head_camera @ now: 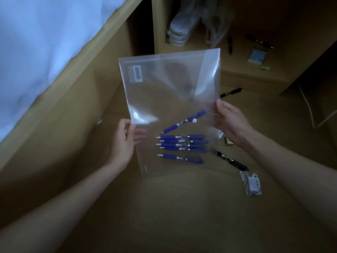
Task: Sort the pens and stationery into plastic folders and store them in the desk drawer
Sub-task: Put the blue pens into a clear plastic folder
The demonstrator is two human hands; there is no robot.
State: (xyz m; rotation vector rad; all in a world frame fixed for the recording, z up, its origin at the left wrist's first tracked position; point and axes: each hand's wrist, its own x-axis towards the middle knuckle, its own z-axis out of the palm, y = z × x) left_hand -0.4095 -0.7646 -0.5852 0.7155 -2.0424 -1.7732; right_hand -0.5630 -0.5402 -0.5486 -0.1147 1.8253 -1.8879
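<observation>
Blue pens filed; black pens and drawer step left.
A clear folder (171, 106) holding blue pens (182, 145) is gripped above the desk (182, 216) by left hand (124, 143) and right hand (231, 123); black pens (233, 162) are seen at 3 o'clock.

1. Clear folder (169, 110) is blocking the desk centre, with blue pens (181, 143) sitting in it.
2. Black pen (232, 162) and small packet (252, 182) are lying right of the folder, narrowing that side.
3. Near desk surface (182, 216) is lying open between the forearms.
4. Shelf nook: bags (179, 28), pens (230, 45) and sticky notes (257, 56) are crowding it.
5. Cable (310, 110) is trailing at far right.
</observation>
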